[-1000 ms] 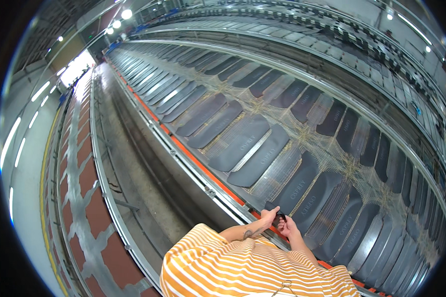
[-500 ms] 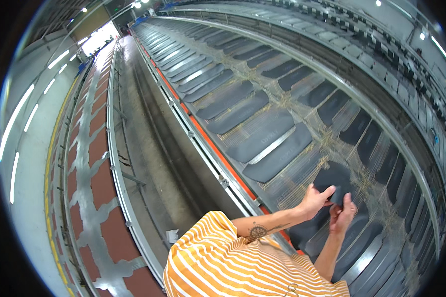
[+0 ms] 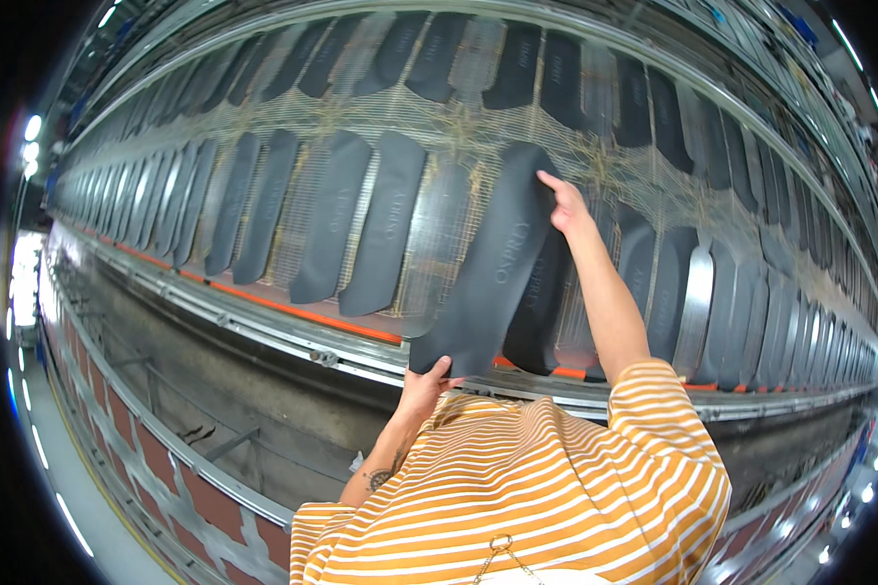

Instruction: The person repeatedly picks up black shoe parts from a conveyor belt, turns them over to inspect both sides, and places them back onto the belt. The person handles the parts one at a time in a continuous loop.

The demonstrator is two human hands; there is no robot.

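Between my two hands a long dark grey fabric panel (image 3: 486, 268), with pale printed lettering, is stretched out at a slant. My left hand (image 3: 427, 386) pinches its near end at the table's front edge, thumb on top. At the far end, my right hand (image 3: 568, 207) grips the right edge of the panel. Beneath and to the right of it lies another dark panel (image 3: 541, 307), partly covered. To the left, a similar grey panel (image 3: 385, 224) lies flat on the table's glassy, thread-marked surface (image 3: 441, 219).
Two rows of dark panels run along the long printing table, whose metal rail (image 3: 307, 346) and orange strip (image 3: 337, 320) border the near side. Behind the aisle, a second table holds brown panels (image 3: 215, 499). Another rail (image 3: 293, 15) bounds the far side.
The view has turned to the right. My hands, close together at a dark piece before, are now spread apart, with the panel extended between them.
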